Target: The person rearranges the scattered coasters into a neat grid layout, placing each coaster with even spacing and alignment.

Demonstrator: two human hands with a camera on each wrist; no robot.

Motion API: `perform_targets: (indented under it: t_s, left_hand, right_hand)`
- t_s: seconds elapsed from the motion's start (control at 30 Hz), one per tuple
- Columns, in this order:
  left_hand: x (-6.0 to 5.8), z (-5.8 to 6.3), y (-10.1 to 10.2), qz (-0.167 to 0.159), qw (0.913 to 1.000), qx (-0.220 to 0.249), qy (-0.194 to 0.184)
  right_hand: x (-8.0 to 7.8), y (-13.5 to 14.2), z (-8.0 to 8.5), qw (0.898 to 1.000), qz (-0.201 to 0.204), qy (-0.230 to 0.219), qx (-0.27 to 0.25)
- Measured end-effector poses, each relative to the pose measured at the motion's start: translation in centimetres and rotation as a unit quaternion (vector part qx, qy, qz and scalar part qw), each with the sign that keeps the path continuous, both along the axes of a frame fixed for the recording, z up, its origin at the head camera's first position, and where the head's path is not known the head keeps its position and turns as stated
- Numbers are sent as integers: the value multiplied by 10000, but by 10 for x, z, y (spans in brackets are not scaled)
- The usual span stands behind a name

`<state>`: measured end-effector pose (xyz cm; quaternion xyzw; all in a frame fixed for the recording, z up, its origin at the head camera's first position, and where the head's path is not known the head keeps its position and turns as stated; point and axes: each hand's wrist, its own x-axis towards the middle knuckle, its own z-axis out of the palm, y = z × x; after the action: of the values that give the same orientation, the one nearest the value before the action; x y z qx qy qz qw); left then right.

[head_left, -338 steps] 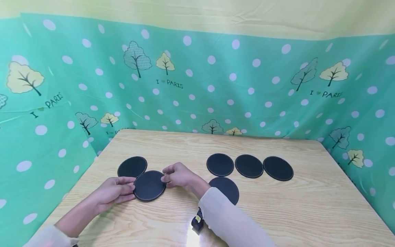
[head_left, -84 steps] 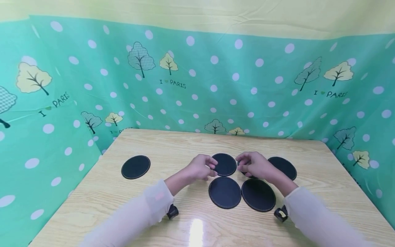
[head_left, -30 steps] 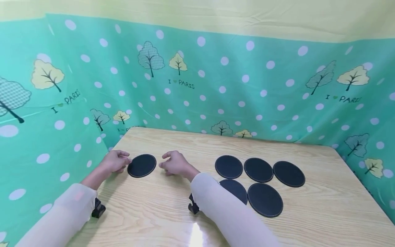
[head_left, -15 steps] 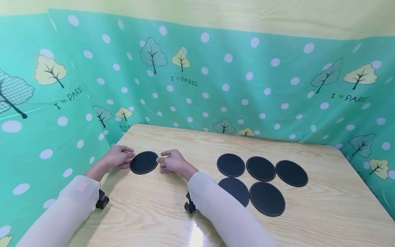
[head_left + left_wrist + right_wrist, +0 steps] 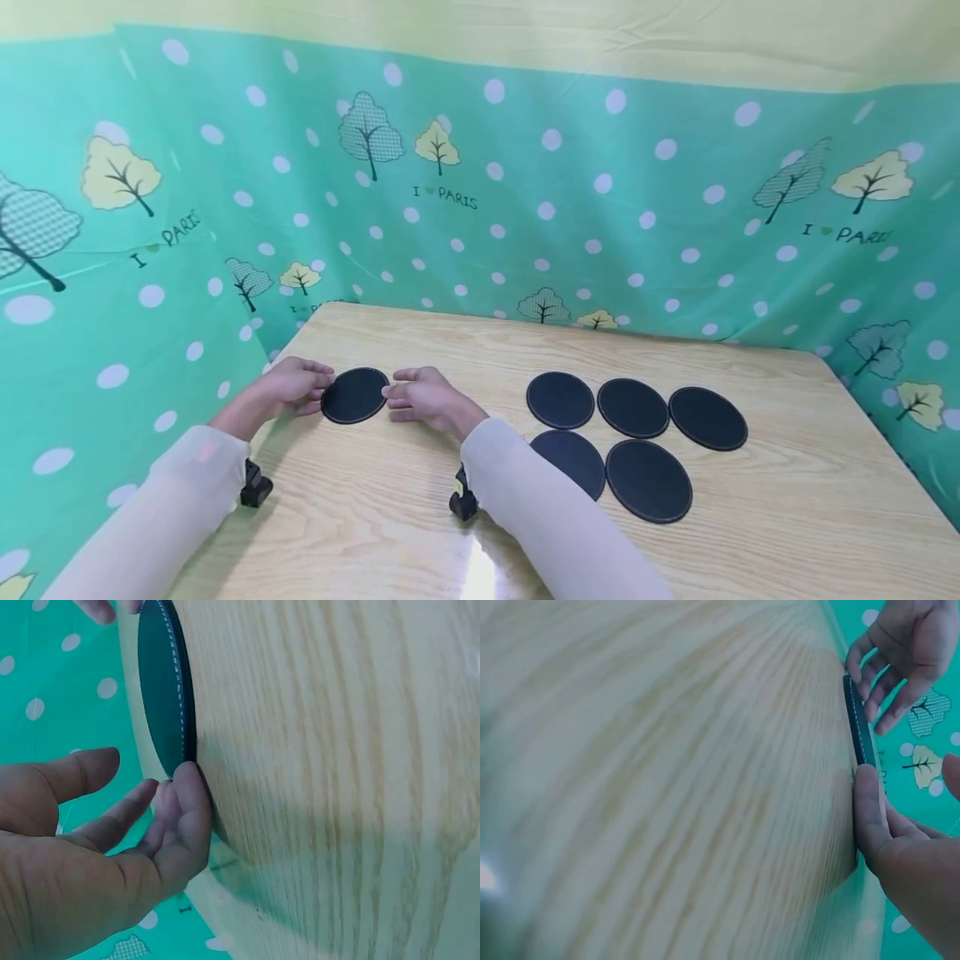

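Observation:
A round black coaster [image 5: 355, 396] with a stitched rim lies at the far left of the table in the head view. My left hand [image 5: 294, 385] touches its left edge, and fingertips of my right hand [image 5: 429, 397] touch its right edge. In the left wrist view, a finger [image 5: 193, 787] meets the coaster's stitched edge [image 5: 166, 690] while the other fingers spread loosely. From the right wrist, the coaster [image 5: 859, 720] shows edge-on between both hands. Whether it is slightly raised, I cannot tell.
Several more black coasters make two rows on the right: three at the back, including a middle one [image 5: 633, 408], and two in front, such as the right one [image 5: 648, 481]. My right sleeve [image 5: 551, 508] partly covers the other front coaster [image 5: 573, 461]. A patterned curtain [image 5: 480, 167] surrounds the wooden table [image 5: 360, 517].
A coaster beside the left one has joined the right group's front row. Both hands came back from there to the left coaster, closed in on its edges, and it has shifted slightly right.

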<state>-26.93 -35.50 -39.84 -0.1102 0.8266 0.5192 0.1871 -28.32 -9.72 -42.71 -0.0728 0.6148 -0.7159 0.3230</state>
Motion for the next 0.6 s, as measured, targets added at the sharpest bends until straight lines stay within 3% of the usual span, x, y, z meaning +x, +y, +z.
perform_targets:
  t_s: [0.2,0.6]
  left_hand:
    - [3,1,0,119,9991,292,-286]
    - [10,2,8,83,9985,537,-109]
  right_hand:
    - [3,0,0,9997,-93,-164,-164]
    - [8,-4,7,9980,-500,-374,-124]
